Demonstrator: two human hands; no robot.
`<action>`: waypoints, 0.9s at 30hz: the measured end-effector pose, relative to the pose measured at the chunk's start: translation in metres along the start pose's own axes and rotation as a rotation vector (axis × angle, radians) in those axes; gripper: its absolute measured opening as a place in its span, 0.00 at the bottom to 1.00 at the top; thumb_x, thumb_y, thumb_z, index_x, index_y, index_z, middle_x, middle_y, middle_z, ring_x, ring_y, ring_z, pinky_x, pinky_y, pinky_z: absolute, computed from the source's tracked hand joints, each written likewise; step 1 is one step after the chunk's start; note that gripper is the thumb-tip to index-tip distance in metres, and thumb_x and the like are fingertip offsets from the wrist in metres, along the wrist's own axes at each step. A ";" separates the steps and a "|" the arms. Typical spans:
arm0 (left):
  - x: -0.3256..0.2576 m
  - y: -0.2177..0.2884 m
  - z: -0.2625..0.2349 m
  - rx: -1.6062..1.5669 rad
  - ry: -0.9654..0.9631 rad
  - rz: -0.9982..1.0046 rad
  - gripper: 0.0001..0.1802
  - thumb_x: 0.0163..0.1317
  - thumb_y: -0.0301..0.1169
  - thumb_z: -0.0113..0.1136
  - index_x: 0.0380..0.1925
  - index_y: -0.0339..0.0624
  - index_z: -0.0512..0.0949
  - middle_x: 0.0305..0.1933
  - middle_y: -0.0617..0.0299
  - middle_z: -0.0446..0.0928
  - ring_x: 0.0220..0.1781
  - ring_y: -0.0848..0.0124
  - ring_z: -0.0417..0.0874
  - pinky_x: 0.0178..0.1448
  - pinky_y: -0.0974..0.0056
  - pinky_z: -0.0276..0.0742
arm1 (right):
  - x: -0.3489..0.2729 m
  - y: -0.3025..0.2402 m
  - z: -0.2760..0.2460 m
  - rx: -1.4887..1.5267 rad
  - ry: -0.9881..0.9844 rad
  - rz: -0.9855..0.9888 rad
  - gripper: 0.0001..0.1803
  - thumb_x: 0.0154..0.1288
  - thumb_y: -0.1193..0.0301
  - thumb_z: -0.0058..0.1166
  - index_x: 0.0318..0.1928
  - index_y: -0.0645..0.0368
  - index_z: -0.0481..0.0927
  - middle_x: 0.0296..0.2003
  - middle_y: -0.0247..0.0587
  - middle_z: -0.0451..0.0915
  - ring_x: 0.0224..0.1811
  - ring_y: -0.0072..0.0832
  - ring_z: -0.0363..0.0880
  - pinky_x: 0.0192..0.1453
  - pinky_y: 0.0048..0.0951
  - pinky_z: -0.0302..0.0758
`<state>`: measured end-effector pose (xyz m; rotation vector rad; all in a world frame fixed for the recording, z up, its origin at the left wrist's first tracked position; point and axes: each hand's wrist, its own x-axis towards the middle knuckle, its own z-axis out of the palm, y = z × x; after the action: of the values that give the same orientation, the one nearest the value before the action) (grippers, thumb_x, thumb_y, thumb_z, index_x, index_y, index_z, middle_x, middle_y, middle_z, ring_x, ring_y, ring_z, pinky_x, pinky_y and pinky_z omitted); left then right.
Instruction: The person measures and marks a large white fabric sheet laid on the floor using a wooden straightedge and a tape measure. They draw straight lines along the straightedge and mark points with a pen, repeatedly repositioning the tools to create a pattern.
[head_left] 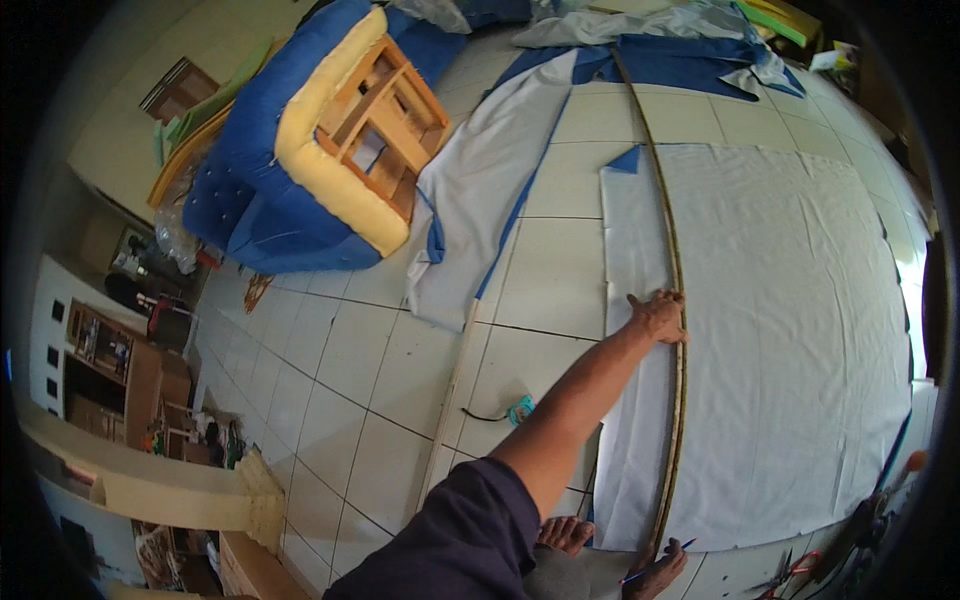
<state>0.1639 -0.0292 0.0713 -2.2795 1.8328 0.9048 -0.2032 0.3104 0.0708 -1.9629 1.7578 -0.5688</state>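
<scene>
A teal tape measure (521, 409), its markings illegible, lies on white floor tiles (350, 355). My left hand (660, 316), fingers spread, presses a long brown strip (680, 400) onto a pale-grey fabric sheet (780, 350); by its near end, my right hand (656, 577) grips a blue pen (689, 545).

You can read no words, numbers or signs anywhere here. On the small teal tool (520, 408) with a black strap, lying on the floor tiles (555, 250), any marking is too small for you to make out. Nor can you read any on the blue pencil or pen (634, 576) in your right hand (657, 575).
</scene>
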 end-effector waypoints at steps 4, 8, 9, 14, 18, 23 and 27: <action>-0.010 0.008 0.001 0.045 -0.022 -0.036 0.73 0.47 0.63 0.78 0.83 0.49 0.44 0.88 0.61 0.44 0.88 0.55 0.44 0.72 0.11 0.53 | 0.048 -0.012 -0.003 0.206 0.007 -0.083 0.28 0.65 0.76 0.64 0.65 0.63 0.72 0.51 0.55 0.76 0.53 0.47 0.75 0.53 0.47 0.76; -0.010 0.011 0.012 0.023 0.023 -0.052 0.77 0.43 0.59 0.83 0.84 0.49 0.41 0.89 0.60 0.41 0.89 0.56 0.42 0.72 0.11 0.54 | 0.101 -0.019 0.002 0.117 0.184 -0.230 0.23 0.71 0.72 0.64 0.62 0.66 0.74 0.42 0.51 0.80 0.41 0.46 0.81 0.45 0.40 0.81; -0.008 0.012 0.015 0.020 0.035 -0.066 0.77 0.43 0.57 0.84 0.84 0.49 0.40 0.89 0.60 0.41 0.89 0.56 0.42 0.72 0.11 0.54 | 0.114 -0.019 0.004 0.112 0.199 -0.293 0.24 0.70 0.73 0.65 0.62 0.65 0.74 0.41 0.51 0.80 0.41 0.46 0.81 0.45 0.40 0.81; 0.011 0.021 0.029 -0.001 0.040 -0.150 0.83 0.36 0.51 0.89 0.84 0.48 0.39 0.89 0.63 0.38 0.89 0.56 0.40 0.69 0.12 0.58 | 0.145 -0.016 0.031 0.425 0.087 -0.169 0.24 0.76 0.63 0.59 0.64 0.63 0.74 0.47 0.51 0.79 0.46 0.47 0.81 0.47 0.43 0.82; 0.025 0.021 0.052 -0.248 0.268 -0.150 0.51 0.57 0.51 0.69 0.78 0.50 0.59 0.84 0.50 0.53 0.86 0.48 0.48 0.78 0.21 0.48 | 0.133 -0.008 0.047 0.122 -0.216 -0.152 0.30 0.69 0.58 0.58 0.67 0.57 0.73 0.57 0.50 0.76 0.63 0.51 0.71 0.59 0.54 0.73; 0.030 0.017 0.052 -0.240 0.413 -0.125 0.55 0.53 0.48 0.74 0.78 0.48 0.57 0.84 0.51 0.51 0.87 0.49 0.46 0.78 0.22 0.48 | 0.125 -0.004 0.048 -0.209 -0.122 -0.395 0.33 0.60 0.57 0.60 0.66 0.52 0.75 0.56 0.49 0.77 0.61 0.54 0.71 0.62 0.59 0.66; 0.010 0.019 0.032 -0.095 0.026 -0.148 0.80 0.38 0.49 0.88 0.84 0.52 0.38 0.89 0.62 0.37 0.89 0.53 0.40 0.69 0.10 0.57 | 0.128 -0.002 0.047 -0.124 -0.140 -0.390 0.32 0.61 0.55 0.60 0.64 0.52 0.75 0.57 0.49 0.77 0.62 0.53 0.71 0.62 0.59 0.67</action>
<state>0.1351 -0.0305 0.0454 -2.4557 1.6366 0.9622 -0.1612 0.1859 0.0345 -2.3907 1.3612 -0.4398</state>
